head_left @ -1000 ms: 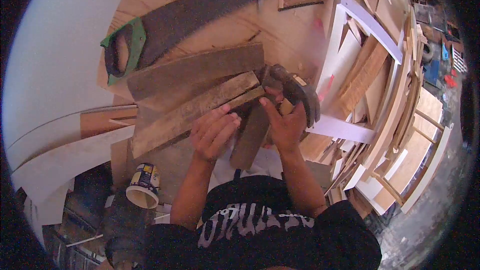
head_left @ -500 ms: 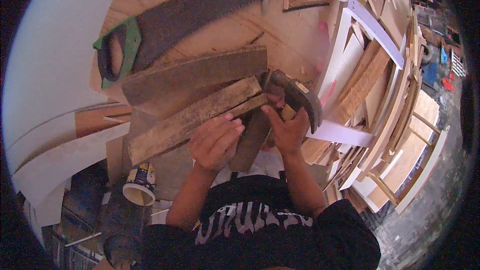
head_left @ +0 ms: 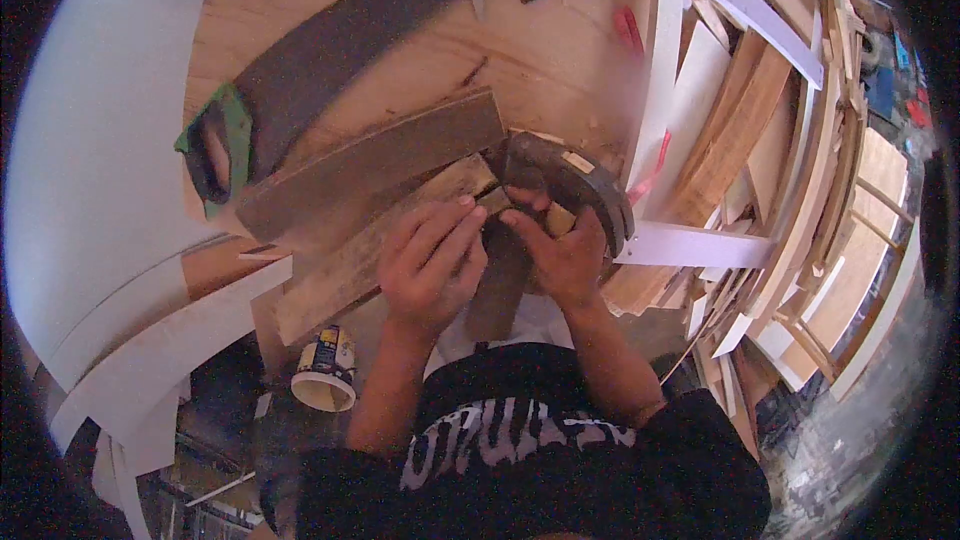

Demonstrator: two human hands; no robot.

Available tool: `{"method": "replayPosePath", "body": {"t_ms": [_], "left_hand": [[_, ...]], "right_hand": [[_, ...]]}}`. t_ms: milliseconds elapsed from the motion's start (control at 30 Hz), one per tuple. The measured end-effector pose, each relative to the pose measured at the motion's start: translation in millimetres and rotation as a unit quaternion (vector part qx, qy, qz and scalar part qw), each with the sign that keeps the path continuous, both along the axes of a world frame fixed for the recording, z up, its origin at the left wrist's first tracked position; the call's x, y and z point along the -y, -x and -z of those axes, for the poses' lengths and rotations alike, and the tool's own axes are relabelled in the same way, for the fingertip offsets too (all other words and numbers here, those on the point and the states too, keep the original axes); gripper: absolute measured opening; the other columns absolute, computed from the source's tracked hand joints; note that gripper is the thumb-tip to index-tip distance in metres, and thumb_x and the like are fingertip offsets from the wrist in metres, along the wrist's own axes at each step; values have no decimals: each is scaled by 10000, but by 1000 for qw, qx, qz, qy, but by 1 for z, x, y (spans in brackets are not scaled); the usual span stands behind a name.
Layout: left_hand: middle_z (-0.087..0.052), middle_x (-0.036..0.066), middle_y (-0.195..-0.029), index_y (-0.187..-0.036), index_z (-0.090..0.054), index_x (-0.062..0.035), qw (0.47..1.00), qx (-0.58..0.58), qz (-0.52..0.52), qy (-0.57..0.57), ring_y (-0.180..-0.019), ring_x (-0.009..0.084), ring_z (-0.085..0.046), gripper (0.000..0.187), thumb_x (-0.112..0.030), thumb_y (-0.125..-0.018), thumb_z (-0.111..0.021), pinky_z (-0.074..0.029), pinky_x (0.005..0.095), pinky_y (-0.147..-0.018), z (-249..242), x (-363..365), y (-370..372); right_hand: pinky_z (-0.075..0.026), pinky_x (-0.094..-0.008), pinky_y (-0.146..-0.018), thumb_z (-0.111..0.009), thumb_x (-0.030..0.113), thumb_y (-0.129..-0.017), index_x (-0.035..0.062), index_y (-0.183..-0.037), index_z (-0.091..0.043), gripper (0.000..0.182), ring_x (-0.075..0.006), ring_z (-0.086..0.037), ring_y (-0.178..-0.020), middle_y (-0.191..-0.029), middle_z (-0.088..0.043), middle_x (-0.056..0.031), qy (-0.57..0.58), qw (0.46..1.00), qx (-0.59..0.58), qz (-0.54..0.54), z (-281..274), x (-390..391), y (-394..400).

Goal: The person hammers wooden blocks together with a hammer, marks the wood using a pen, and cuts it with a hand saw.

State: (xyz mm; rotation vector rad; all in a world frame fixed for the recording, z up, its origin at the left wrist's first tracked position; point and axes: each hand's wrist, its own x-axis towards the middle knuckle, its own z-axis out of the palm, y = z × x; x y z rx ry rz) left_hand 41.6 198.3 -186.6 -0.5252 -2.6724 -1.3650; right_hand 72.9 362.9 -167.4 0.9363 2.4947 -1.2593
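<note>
My right hand (head_left: pixel 565 255) is closed around a claw hammer (head_left: pixel 575 180), its dark head up and its claw pointing right. The thumb of that hand reaches to the end of a short wood strip (head_left: pixel 493 202). My left hand (head_left: pixel 430 260) has its fingers pressed together against the same strip; its thumb is hidden. Beneath and beyond it lies a rough wood block (head_left: pixel 345 280), with a wider dark board (head_left: pixel 380 160) behind. Another dark wood piece (head_left: pixel 497 290) extends from between my hands toward my body.
A green-handled handsaw (head_left: pixel 350 40) lies on the plywood surface (head_left: pixel 540 60) at the back. A small tub (head_left: pixel 325 370) is low at the left. White-edged frames (head_left: pixel 700 245) and scrap boards (head_left: pixel 735 130) are piled at the right. A white panel (head_left: pixel 120 160) stands left.
The view has shifted, so the saw sits further left and higher. My hands stay close together at the strip, and the hammer remains in my right hand, with its head slightly lower.
</note>
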Motion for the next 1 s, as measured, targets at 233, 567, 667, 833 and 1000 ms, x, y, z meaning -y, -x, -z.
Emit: {"method": "replayPosePath", "body": {"t_ms": [233, 567, 667, 833, 1000], "left_hand": [[-737, 61, -1102, -1037, -775, -81, 998, 21, 19, 49, -988, 234, -672, 357, -21, -689, -825, -555, 362, -848, -10, 0, -2], [-701, 52, -1032, -982, -795, -162, 996, 46, -13, 79, -992, 272, -674, 321, -62, -682, -847, -528, 426, -916, -7, 1, -2], [-697, 59, -1013, -975, -791, -155, 996, 39, -18, 78, -1003, 289, -668, 323, -61, -671, -849, -520, 452, -929, -7, 0, -3], [-709, 53, -1050, -982, -786, -153, 998, 56, -31, 26, -1018, 283, -663, 336, -57, -666, -849, -520, 427, -930, -1, -1, -3], [-727, 51, -1108, -978, -781, -131, 998, 61, -17, 4, -1048, 267, -665, 327, -56, -667, -851, -524, 399, -925, -7, -2, 5]], "right_hand": [[-494, -354, -927, -847, 262, -784, 43, -1063, -710, 381, -230, -687, -956, -1014, -755, -49, -128, 969, -105, -181, -1, -4, 0], [-491, -343, -931, -836, 247, -799, 92, -1062, -745, 319, -226, -683, -968, -1022, -755, -49, 85, 994, -60, 21, 10, -5, -4], [-479, -345, -957, -844, 266, -787, 68, -1047, -744, 342, -225, -681, -992, -1038, -753, -54, 35, 999, 16, -19, 15, -8, -9], [-485, -419, -994, -843, 520, -715, -29, -1185, -643, 750, -346, -649, -1106, -1184, -685, -186, 71, 987, 139, 21, 4, -12, -1], [-479, -409, -991, -848, 471, -731, -8, -1186, -642, 692, -323, -651, -1099, -1157, -696, -164, 87, 988, 122, 27, 2, -9, 4]]}}
